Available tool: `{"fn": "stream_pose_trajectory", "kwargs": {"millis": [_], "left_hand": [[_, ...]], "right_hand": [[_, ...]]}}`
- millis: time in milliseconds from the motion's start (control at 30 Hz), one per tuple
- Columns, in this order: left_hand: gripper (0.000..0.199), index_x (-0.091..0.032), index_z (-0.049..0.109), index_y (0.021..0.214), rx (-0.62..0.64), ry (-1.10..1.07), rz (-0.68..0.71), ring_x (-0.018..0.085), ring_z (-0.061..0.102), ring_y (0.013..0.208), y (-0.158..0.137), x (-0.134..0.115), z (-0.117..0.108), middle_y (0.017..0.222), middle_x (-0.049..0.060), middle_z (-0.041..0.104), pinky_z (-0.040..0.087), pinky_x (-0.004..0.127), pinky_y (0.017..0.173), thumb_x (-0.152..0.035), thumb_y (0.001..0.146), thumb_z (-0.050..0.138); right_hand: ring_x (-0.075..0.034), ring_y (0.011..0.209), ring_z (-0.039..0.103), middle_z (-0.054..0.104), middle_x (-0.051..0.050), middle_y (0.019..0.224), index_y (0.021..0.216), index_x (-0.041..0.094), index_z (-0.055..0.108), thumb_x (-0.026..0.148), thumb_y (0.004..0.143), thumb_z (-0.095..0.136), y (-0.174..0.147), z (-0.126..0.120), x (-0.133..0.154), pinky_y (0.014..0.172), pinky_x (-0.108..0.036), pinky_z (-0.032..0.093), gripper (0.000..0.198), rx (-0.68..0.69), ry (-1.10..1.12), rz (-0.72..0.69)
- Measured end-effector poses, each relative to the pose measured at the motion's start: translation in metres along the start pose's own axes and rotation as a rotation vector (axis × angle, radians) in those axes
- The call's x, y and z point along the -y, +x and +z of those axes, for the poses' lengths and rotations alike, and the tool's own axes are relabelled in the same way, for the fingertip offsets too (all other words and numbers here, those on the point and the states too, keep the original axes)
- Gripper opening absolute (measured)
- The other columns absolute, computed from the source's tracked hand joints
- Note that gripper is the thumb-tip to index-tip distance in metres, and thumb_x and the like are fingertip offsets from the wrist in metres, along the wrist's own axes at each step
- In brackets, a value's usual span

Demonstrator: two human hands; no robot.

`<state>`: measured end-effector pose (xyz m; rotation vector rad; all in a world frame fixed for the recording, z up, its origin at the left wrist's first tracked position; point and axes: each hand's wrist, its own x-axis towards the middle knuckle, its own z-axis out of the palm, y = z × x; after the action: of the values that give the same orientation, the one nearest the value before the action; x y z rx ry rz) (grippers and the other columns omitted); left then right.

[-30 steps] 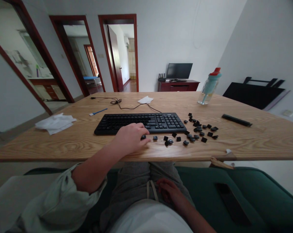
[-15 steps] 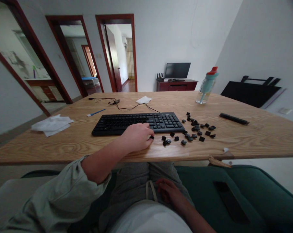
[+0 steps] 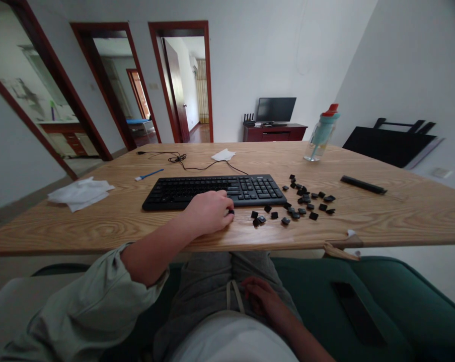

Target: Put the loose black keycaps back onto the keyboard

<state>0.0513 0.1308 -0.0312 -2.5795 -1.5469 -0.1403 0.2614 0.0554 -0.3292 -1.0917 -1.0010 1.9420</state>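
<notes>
I am clamping the left hand (image 3: 210, 211) on a keycap (image 3: 231, 211) beside the keyboard (image 3: 255, 188); the right hand (image 3: 259, 294) is resting on the lap (image 3: 207, 281), finger closure indeterminate.

Honestly can't read a single word or number anywhere here. There's a tiny pale mark (image 3: 262, 177) on the top edge of the black keyboard (image 3: 255, 188), toward the right, might be a logo but it's way too small to make out, and any lettering on the keys is just mush.
</notes>
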Motion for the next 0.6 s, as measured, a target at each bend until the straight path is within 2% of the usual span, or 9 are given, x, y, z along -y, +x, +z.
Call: {"fn": "stream_pose_trajectory", "kwargs": {"millis": [167,600], "left_hand": [[0.029,-0.027,0.075,0.101,0.005,0.003,-0.032,0.022,0.065,0.095,-0.0043,0.0048,-0.0006,0.101,0.003,0.066,0.050,0.031,0.075,-0.042,0.091,0.052],[0.028,-0.027,0.075,0.100,-0.016,0.036,-0.046,0.023,0.065,0.095,-0.0063,0.0077,0.0011,0.101,0.004,0.066,0.050,0.032,0.074,-0.041,0.091,0.053]], "right_hand": [[-0.006,0.050,0.039,0.059,0.000,0.075,0.098,0.019,0.066,0.044,0.079,0.070,0.0018,-0.0013,-0.0021,0.046,-0.023,0.021,0.031,0.002,-0.013,-0.007],[-0.006,0.050,0.039,0.059,0.001,0.075,0.097,0.021,0.067,0.045,0.080,0.069,0.0048,-0.0039,-0.0048,0.045,-0.023,0.023,0.030,0.027,-0.020,-0.030]]}}
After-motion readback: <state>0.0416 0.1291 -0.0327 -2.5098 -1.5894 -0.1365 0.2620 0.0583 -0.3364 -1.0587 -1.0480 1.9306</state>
